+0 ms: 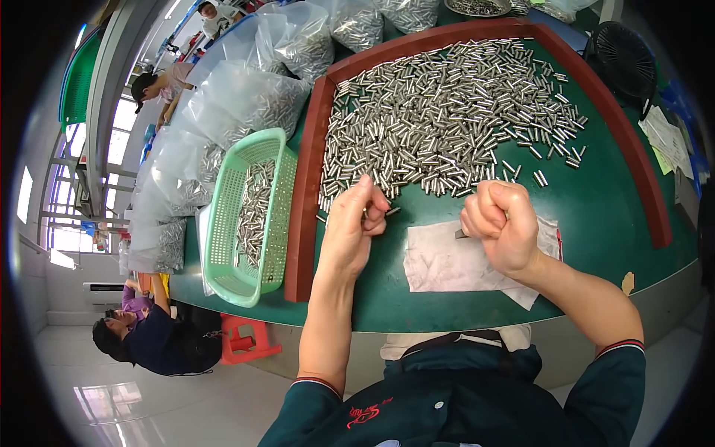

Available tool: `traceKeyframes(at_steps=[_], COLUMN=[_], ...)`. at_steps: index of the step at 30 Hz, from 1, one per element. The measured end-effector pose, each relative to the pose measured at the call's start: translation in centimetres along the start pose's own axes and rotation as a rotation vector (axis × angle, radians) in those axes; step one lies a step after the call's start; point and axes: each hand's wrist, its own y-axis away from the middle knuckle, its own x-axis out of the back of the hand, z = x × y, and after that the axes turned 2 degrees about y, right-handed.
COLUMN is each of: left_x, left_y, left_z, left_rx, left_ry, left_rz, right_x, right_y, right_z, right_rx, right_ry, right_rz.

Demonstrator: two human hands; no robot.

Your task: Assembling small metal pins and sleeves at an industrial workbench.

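Observation:
Many short, shiny metal pins (439,112) lie spread in a thick layer on the green tabletop. At the near left edge of the pile is my left hand (350,223), its fingers curled and thumb raised. Bits of metal, seemingly pins, show inside its curl. My right hand (506,227) is closed in a fist above a stained whitish cloth (439,261). A small dark grey end sticks out beside its fingers; most of that piece is hidden. A few loose pins (540,178) lie apart from the pile near this hand.
A reddish-brown wooden frame (302,231) borders the pile. Left of it stands a green perforated basket (216,246) holding pins. Clear bags (261,104) of pins line the far left. A black fan (624,59) and papers (665,138) are at right. Other people (153,328) work at left.

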Motion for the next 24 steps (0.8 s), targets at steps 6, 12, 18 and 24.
traceKeyframes(at_steps=[6, 12, 18, 24], left_x=[-0.9, -1.1, -2.7, -3.4], left_y=[0.3, 0.0, 0.6, 1.0], left_z=[-0.4, -1.4, -1.3, -1.0], left_rx=[-0.234, -0.478, -0.32, -0.129], left_ry=[-0.948, -1.28, -0.879, -0.941], left_rz=[0.263, 0.181, -0.065, -0.328], right_x=[-0.1, -0.3, 0.0, -0.1], right_y=[0.0, 0.0, 0.0, 0.1], right_z=[-0.1, -0.3, -0.4, -0.4], right_rx=[0.006, 0.002, -0.036, -0.003], right_ry=[0.002, 0.013, -0.038, 0.026], right_rz=[0.009, 0.01, 0.01, 0.015])
